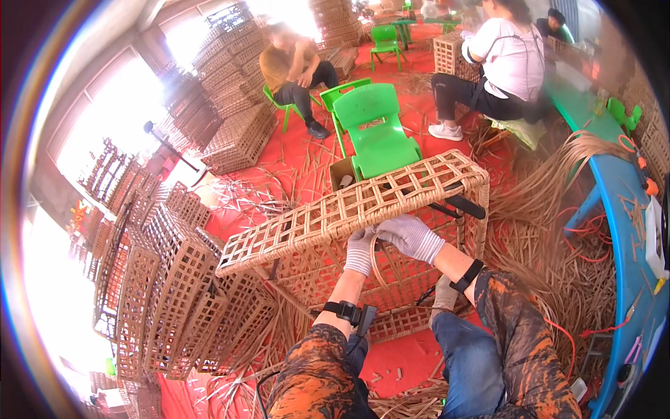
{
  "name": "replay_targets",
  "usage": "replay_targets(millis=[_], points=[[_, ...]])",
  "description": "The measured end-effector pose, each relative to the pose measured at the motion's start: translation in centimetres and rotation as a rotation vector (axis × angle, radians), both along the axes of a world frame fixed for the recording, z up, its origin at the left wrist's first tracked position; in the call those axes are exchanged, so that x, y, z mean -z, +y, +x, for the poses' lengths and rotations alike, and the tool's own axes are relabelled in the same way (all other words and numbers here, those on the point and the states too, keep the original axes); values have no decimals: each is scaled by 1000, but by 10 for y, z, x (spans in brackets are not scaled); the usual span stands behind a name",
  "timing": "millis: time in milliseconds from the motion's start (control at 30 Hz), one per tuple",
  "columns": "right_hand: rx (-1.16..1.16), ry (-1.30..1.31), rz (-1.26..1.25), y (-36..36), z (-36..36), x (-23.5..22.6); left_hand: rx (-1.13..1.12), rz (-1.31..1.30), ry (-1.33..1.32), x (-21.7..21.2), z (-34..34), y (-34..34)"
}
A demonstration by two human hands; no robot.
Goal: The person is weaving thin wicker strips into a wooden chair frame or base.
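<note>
We see the woven rattan frame (349, 209) directly beyond both gloved hands, at its near edge. The left hand (360, 251) is curled shut around a loose rattan strand (375, 262); the right hand (410, 236) is closed on the frame's edge beside it. The fingertips are hidden under the weave. Two green chairs (377, 133) stand far behind. Finished frames (174, 279) stack at left, count unclear.

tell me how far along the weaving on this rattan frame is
Done: the lattice top of the rattan frame looks fully woven. In hand: the left hand and right hand, both gloved, work a loose rattan strand at its near edge. Left: that edge looks unfinished; how much remains on the sides cannot be told.
</note>
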State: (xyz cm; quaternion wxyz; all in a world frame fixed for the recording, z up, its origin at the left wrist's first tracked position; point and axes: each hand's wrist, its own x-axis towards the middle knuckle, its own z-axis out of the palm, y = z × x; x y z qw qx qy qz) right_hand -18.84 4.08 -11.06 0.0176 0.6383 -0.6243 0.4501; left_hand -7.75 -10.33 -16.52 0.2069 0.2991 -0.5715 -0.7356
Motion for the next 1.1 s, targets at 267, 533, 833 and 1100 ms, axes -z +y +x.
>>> replay_targets(millis=[267,533,833,1100], points=[[9,-14,-74,-8,-9,29,-71,-112,-56,0,-5,5],[28,-62,-169,-11,-8,47,-247,-30,45,-6,-14,3],[53,-16,-32,-5,-4,59,-275,-703,41,9,-34,-23],[27,-47,73,3,-6,74,-14,-505,-71,-40,-29,-6]])
